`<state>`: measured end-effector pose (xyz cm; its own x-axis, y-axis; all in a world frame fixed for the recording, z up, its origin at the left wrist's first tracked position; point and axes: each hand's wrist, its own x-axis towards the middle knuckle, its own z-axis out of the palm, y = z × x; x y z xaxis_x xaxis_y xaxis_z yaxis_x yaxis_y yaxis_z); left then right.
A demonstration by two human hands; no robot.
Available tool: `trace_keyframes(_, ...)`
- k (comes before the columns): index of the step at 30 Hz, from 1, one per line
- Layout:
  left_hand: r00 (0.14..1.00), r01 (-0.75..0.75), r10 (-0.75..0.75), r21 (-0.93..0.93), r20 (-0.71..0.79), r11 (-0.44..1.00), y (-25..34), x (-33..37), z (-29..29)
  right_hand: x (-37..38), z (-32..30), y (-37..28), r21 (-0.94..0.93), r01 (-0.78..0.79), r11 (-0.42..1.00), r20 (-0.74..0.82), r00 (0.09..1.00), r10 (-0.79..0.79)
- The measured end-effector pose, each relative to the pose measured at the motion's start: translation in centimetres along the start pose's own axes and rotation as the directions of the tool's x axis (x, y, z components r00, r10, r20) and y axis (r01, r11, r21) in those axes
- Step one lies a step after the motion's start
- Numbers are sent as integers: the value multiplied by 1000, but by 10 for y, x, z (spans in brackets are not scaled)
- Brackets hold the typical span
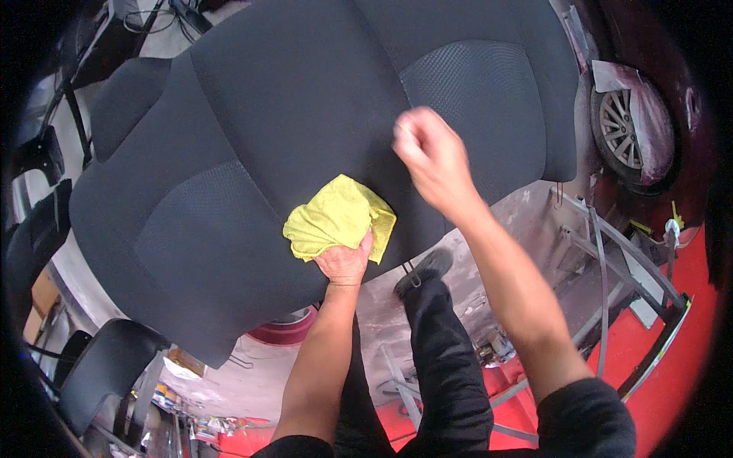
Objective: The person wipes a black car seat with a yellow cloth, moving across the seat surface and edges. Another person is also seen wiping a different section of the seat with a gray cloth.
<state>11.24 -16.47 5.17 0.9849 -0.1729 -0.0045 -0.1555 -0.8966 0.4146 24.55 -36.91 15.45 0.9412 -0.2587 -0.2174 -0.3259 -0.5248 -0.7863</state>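
Observation:
A black fabric car seat cushion (298, 99), a wide bench with textured patches, fills the middle of the view. My left hand (345, 263) is closed on a yellow cloth (336, 216) near the cushion's front edge. The cloth is bunched over my fingers and hides most of them. To its right, my right hand (434, 156) hovers over the seat with its fingers curled together, slightly blurred. Whether anything small is pinched in it I cannot make out.
A wheel (622, 130) partly draped in plastic film stands at the right, beside a dark red car body. A grey metal frame (634, 252) rests on the red floor (676, 382). A black chair (107, 366) is at the lower left. A red round object (282, 330) shows under the cushion.

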Motion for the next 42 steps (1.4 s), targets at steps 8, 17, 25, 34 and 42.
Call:
trace_keyframes(8, 984, 164, -162, -24, 79, 986, -2, -10, 10, -352, -102, 180, -26, -673, 739, -202, 728, 655)
trace_keyframes(17, 996, 59, -73, 245, 47, 968, 12, -13, -36, -484, -93, 217, -469, -765, 441, 28, 486, 874)
trace_keyframes(25, 989, 110, -114, 58, 90, 992, -10, -44, -32, -80, 52, 101, -468, -501, 728, -435, 848, 304)
trace_keyframes(34, 944, 43, -76, 107, 322, 993, -109, -17, -97, -80, 101, 139, -534, -440, 722, -547, 831, 102)
trace_keyframes(42, 613, 554, -517, 142, 597, 821, -78, 124, -203, -75, 101, 147, -556, -468, 687, -575, 813, 88)
